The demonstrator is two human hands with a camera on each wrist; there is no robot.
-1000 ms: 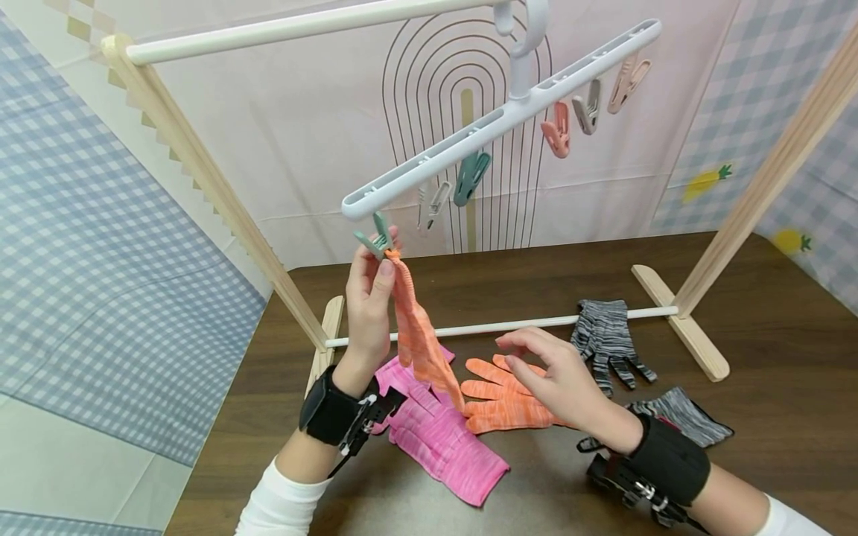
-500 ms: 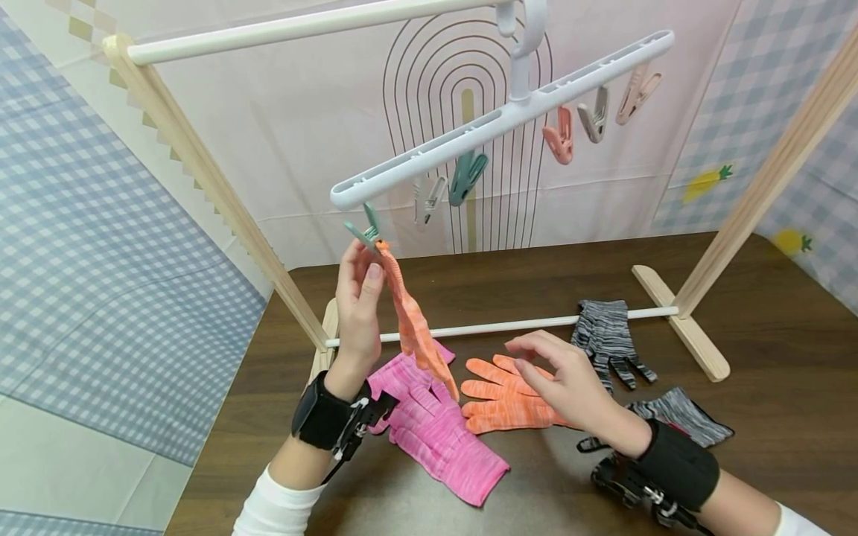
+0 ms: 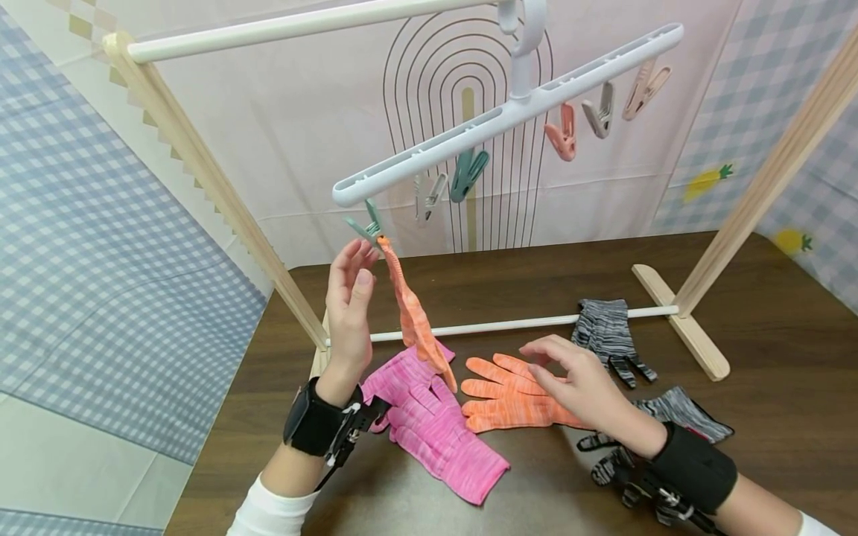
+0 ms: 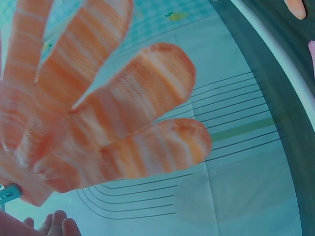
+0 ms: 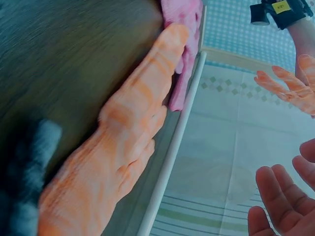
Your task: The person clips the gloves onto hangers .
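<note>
An orange knit glove (image 3: 414,316) hangs by its cuff from a light green clothespin (image 3: 370,225) at the near left end of a white hanger (image 3: 462,140). Beside that cuff is my left hand (image 3: 350,316), its fingers loosely bent and holding nothing. In the left wrist view the hanging glove's striped fingers (image 4: 142,88) spread across the picture. My right hand (image 3: 579,376) hovers, relaxed, over the cuff side of a second orange glove (image 3: 499,394) lying on the table. Pink gloves (image 3: 445,443) lie overlapping to its left, below the hanging glove.
Several other clothespins, among them a dark green one (image 3: 469,176) and a pink one (image 3: 561,134), hang along the hanger. A wooden rack with a white top rail (image 3: 302,28) carries it. Black-and-grey gloves (image 3: 606,327) lie at the right, one across the lower bar (image 3: 516,326).
My left hand has let go of the clipped glove and drawn back left and down. The glove hangs freely and the hanger has swung slightly. My right hand has drifted right.
</note>
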